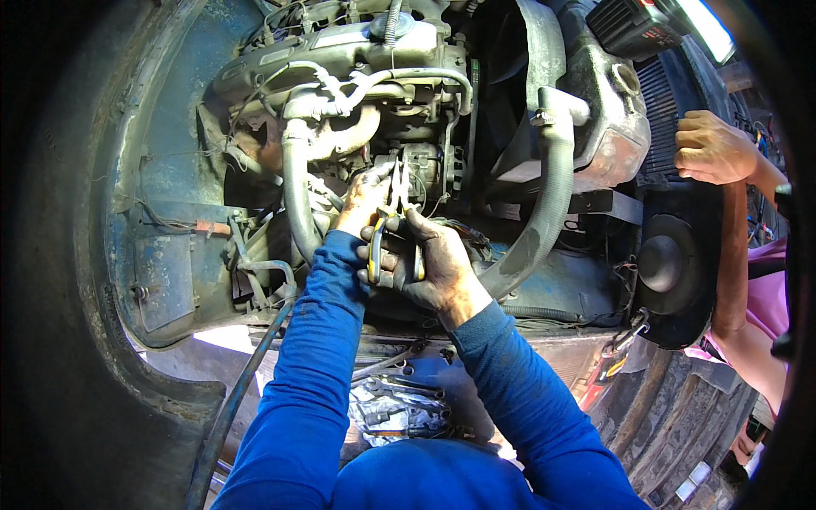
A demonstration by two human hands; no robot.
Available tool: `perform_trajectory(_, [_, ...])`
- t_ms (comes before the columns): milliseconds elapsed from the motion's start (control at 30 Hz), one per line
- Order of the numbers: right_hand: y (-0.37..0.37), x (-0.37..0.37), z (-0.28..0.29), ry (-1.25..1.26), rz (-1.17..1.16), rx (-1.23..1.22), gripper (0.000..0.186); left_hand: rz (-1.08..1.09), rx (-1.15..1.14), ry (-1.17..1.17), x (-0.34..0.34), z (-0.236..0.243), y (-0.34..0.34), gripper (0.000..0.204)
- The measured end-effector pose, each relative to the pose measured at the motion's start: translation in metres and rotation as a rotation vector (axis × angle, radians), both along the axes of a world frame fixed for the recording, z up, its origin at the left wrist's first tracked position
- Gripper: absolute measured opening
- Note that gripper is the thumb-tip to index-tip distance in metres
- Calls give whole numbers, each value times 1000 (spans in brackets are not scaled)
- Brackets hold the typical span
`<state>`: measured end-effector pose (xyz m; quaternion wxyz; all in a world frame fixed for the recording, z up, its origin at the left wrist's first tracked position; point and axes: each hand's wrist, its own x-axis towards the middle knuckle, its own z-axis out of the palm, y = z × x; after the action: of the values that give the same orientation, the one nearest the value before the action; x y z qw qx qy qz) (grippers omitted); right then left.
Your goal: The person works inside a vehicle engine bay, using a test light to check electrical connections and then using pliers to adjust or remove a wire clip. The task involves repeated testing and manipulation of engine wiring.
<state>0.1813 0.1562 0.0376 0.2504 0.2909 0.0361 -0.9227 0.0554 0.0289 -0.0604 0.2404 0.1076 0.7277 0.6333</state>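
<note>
In my right hand is a pair of long-nose pliers with yellow and black handles. My fingers wrap round the handles, and the slim jaws point up toward the engine, their tips slightly apart. Close beside the jaws, on their left, my left hand reaches in with its fingers drawn together near the tips. Whatever those fingers pinch is too small to make out. Just beyond both hands sits the alternator, with thin wires hanging below it. Smudges of grime cover both hands.
A thick ribbed hose curves down at the right, and another hose at the left. Spanners lie below, between my forearms. A bar slants at lower left. Another person's closed hand rests by the radiator, near a lamp.
</note>
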Motion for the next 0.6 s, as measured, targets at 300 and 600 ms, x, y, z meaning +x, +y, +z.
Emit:
perform_trajectory(300, [2, -1, -5, 4, -9, -21, 45, 18, -5, -70, 2, 7, 1, 30])
perform_trajectory(600, [2, 0, -10, 5, -7, -28, 46, 0, -37, -2, 1, -2, 1, 29])
